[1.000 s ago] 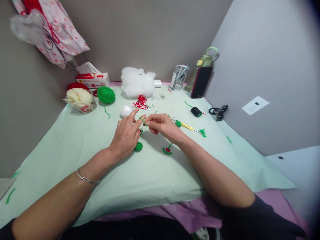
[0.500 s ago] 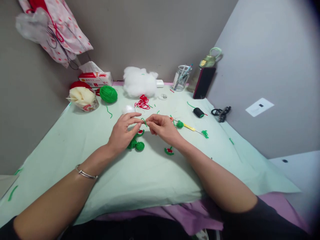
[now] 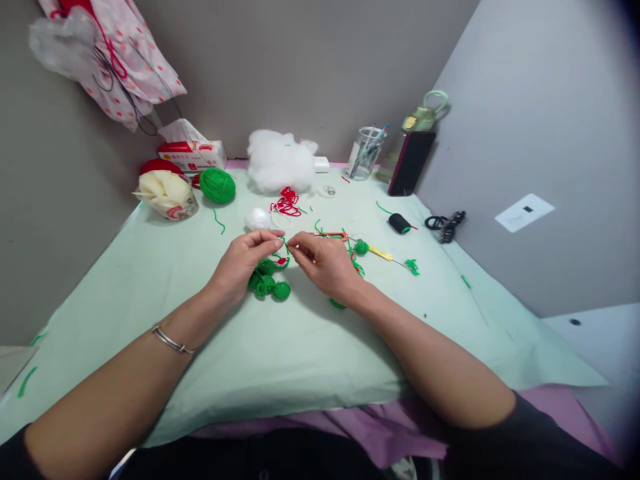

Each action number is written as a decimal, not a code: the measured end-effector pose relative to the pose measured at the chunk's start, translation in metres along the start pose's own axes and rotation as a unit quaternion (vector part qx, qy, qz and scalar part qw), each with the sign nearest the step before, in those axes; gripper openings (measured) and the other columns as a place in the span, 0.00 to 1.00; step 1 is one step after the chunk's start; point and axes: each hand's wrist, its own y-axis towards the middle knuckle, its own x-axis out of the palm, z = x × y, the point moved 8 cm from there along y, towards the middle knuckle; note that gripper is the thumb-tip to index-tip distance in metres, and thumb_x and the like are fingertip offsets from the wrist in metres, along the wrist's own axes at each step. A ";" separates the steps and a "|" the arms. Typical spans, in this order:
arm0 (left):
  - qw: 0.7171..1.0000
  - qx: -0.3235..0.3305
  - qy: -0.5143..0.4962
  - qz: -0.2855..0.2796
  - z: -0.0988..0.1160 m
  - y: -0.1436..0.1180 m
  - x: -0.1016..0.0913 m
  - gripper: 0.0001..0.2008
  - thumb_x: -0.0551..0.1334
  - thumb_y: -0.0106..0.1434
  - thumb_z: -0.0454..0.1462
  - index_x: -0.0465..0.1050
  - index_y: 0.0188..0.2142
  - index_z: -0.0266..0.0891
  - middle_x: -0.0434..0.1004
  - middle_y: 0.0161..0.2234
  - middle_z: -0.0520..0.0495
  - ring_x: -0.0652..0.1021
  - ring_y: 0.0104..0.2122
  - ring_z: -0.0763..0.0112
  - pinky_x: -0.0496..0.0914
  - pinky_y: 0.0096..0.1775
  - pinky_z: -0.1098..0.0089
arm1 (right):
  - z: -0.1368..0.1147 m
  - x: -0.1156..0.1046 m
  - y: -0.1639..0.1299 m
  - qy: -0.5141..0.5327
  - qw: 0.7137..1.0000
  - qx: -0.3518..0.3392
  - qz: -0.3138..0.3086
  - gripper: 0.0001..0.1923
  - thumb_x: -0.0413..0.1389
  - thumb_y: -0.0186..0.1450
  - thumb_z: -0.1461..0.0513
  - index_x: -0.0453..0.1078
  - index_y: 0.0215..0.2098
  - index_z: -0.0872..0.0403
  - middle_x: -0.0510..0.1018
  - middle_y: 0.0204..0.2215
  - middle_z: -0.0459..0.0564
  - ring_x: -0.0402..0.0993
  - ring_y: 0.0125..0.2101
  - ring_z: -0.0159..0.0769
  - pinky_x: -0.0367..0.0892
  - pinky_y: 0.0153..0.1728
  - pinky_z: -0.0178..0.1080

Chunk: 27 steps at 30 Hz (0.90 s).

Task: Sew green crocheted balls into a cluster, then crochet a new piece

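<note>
A thin piece of green yarn (image 3: 285,245) runs between my two hands over the middle of the table. My left hand (image 3: 249,256) pinches one side of it between thumb and fingers. Close by, my right hand (image 3: 320,257) pinches the other side, fingertips closed. Under and beside my left hand lie several green crocheted balls (image 3: 281,291) and a red and green crocheted piece (image 3: 282,261). Another green piece (image 3: 338,304) shows partly beneath my right wrist. Beyond my right hand lie orange-handled scissors (image 3: 335,235) and a yellow-handled crochet hook (image 3: 380,253) beside a green ball (image 3: 361,247).
Along the back stand a tissue box (image 3: 193,155), a green yarn ball (image 3: 217,185), white stuffing (image 3: 280,163), a jar of pens (image 3: 367,155) and a phone (image 3: 411,163) against a bottle. Red yarn (image 3: 287,202) lies mid-table. A black spool (image 3: 399,223) and hair clip (image 3: 451,227) lie right.
My left fingers, spread before, have closed into a pinch on the yarn. My right hand has turned and shifted slightly, uncovering the scissors and covering more of the piece beneath my wrist.
</note>
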 end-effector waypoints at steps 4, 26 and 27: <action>0.999 -0.014 -0.029 0.001 0.000 0.000 0.000 0.07 0.69 0.55 0.38 0.73 0.26 0.41 0.75 0.33 0.50 0.74 0.31 0.71 0.68 0.33 0.69 | 0.004 -0.002 0.001 -0.025 1.000 0.004 0.016 0.07 0.53 0.70 0.63 0.74 0.37 0.52 0.73 0.22 0.43 0.63 0.23 0.31 0.53 0.30 0.35; 0.991 0.009 0.007 -0.132 -0.002 0.002 0.011 0.16 0.71 0.59 0.40 0.79 0.47 0.44 0.83 0.41 0.47 0.81 0.41 0.64 0.74 0.41 0.64 | 0.020 -0.012 0.009 0.358 0.925 0.120 0.031 0.10 0.65 0.58 0.57 0.74 0.28 0.55 0.73 0.22 0.43 0.63 0.24 0.27 0.59 0.26 0.34; 0.991 0.013 0.016 -0.132 -0.003 0.003 0.012 0.16 0.71 0.59 0.41 0.79 0.46 0.44 0.83 0.39 0.47 0.81 0.40 0.64 0.75 0.42 0.64 | 0.020 -0.014 0.009 0.377 0.917 0.122 0.036 0.10 0.66 0.57 0.57 0.74 0.28 0.55 0.73 0.23 0.43 0.63 0.24 0.27 0.61 0.27 0.34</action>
